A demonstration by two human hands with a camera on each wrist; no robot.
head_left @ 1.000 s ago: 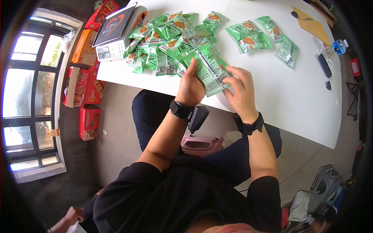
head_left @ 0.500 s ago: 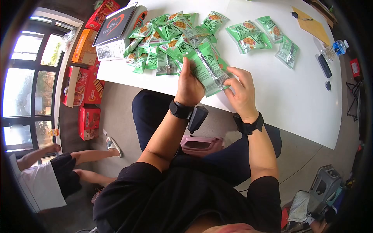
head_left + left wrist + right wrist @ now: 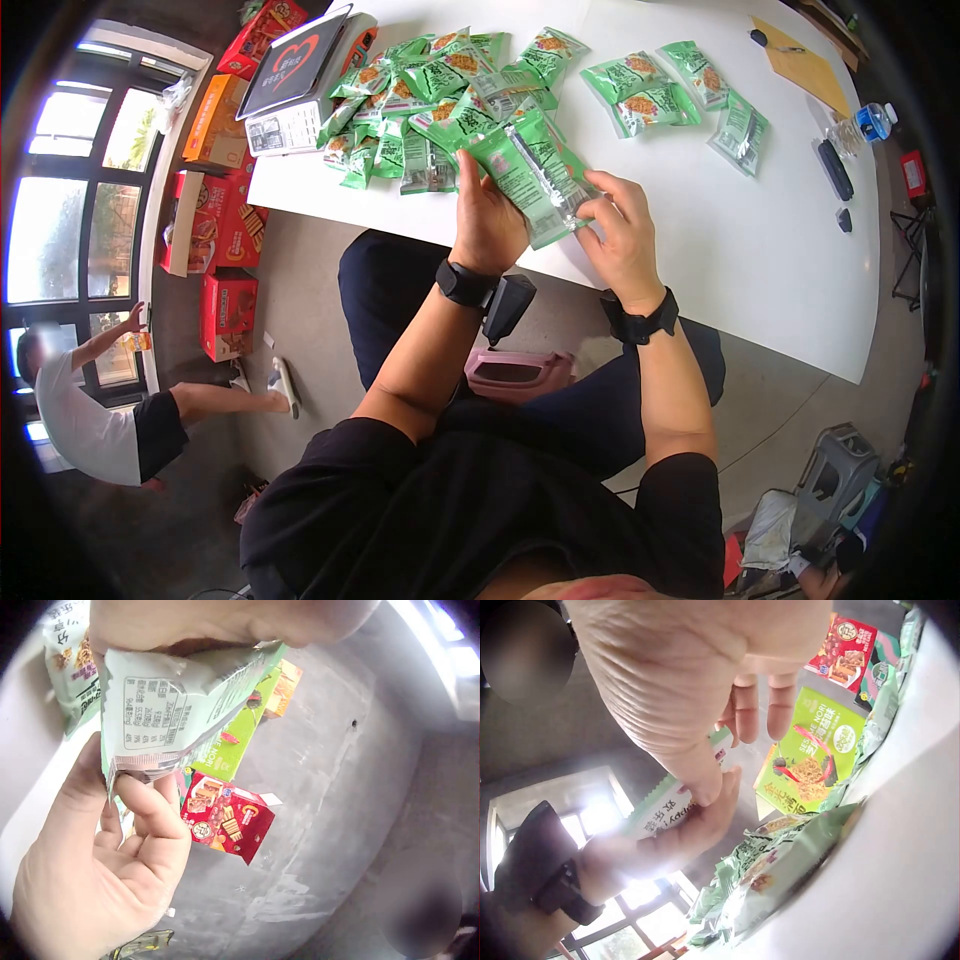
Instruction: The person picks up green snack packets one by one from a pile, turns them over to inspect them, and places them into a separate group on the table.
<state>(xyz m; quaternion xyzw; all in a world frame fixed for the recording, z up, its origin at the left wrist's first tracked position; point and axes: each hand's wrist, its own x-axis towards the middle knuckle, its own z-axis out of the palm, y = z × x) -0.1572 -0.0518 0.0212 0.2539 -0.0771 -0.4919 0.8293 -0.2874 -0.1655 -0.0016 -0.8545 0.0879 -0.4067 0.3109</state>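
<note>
In the head view, my left hand (image 3: 490, 230) holds a green snack packet (image 3: 540, 190) over the table's near edge, thumb up along its left side and fingers behind it. My right hand (image 3: 625, 240) pinches the packet's lower right edge between thumb and fingers. The left wrist view shows the packet's printed back (image 3: 154, 712), with the right hand (image 3: 112, 862) gripping its end seal. Seen from the right wrist, the packet (image 3: 660, 814) is largely hidden behind the hands. A pile of similar green packets (image 3: 385, 100) lies just beyond the left hand.
Several more packets (image 3: 655, 105) lie apart on the white table (image 3: 760, 270). A scale-like device with a dark panel (image 3: 297, 65) stands behind the pile. A bottle (image 3: 873, 122) and a black object (image 3: 834, 170) sit at the right edge. Red boxes (image 3: 228, 315) stand left; a pink stool (image 3: 520, 372) is below.
The packet's top has tipped a little to the left with my left hand; the right hand keeps its pinch. A person in a white shirt has come into view by the window.
</note>
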